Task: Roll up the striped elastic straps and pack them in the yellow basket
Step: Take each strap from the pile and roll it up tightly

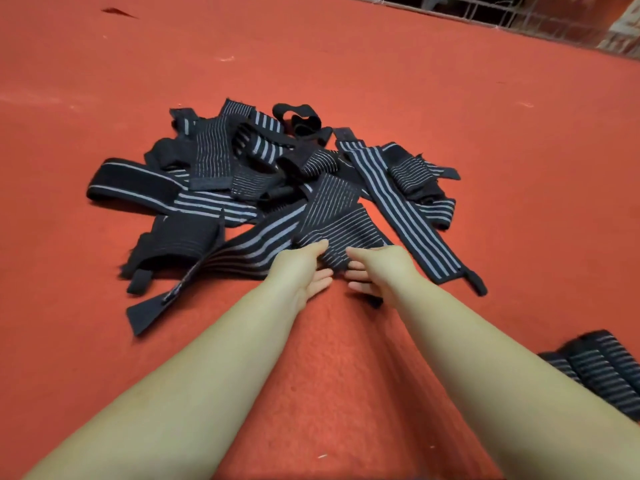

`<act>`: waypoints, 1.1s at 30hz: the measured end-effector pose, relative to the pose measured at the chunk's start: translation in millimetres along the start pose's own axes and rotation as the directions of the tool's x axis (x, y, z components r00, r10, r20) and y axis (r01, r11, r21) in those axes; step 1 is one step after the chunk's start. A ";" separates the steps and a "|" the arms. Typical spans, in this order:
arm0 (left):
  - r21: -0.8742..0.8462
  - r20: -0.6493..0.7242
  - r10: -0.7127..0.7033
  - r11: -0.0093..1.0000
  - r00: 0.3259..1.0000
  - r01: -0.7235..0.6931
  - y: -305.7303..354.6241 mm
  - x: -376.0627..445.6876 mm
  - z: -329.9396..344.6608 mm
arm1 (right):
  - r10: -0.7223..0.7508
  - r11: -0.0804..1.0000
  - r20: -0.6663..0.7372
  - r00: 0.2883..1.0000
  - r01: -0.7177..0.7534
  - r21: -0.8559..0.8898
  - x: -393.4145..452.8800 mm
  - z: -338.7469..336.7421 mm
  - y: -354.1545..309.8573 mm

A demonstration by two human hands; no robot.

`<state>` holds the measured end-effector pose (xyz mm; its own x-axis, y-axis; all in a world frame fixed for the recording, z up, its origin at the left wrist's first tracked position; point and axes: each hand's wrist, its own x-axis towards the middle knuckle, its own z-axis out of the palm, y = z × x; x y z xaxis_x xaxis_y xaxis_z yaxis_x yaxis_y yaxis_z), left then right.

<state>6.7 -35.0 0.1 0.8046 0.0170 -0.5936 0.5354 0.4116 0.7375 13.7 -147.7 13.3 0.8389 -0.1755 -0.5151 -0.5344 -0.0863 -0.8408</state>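
**Straps heaped mid-frame**

The pile of straps (277, 181) lies on the floor (450, 98) at centre frame. Rolled straps (595, 365) sit at the lower right edge, well apart. A wire fence (519, 19) runs behind, upper right.

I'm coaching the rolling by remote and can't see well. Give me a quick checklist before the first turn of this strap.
1. Both hands on one strap: ok; left hand and right hand hold the near end of the fine-striped strap.
2. Strap free of the pile: not ok, its far end lies among the others.
3. Red mat bare for rolling: ok.
4. Rolled straps set aside: ok.
5. Yellow basket within reach: cannot tell, not in view.
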 end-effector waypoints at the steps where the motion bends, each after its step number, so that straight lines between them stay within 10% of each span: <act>1: -0.013 0.004 -0.004 1.000 1.000 0.004 2.4 3.8 3.8 | 0.017 1.000 -0.004 1.000 -0.017 0.008 3.1 -1.1 0.0; 7: -0.241 0.064 0.135 0.964 0.989 -0.116 7.2 5.8 14.1 | 0.065 0.998 0.058 0.996 -0.066 0.017 6.5 -7.4 -0.9; 10: -0.242 0.207 0.223 0.955 0.953 -0.171 4.6 -13.3 12.7 | 0.077 0.944 0.241 0.967 -0.149 0.294 0.0 -10.3 -10.5; 23: 0.229 0.623 0.226 0.863 0.749 -0.451 -24.7 -78.4 -20.1 | -0.035 0.893 0.303 0.952 -0.107 0.437 -40.2 -2.3 -48.4; 26: 0.442 0.719 0.151 0.654 0.678 -0.614 -41.2 -89.4 -20.0 | -0.136 0.920 0.256 0.957 0.027 0.391 -45.3 0.6 -57.4; 33: 0.318 0.570 0.181 0.851 0.802 -0.418 -35.1 -85.8 -43.2 | -0.472 0.876 0.095 0.877 0.453 0.169 -73.4 -12.6 -40.5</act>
<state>-92.2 -11.6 11.2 0.8883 -0.4310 -0.1586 0.2005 0.0532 0.9783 -27.6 -143.7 87.2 0.9973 -0.0198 -0.0710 -0.0708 0.0105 -0.9974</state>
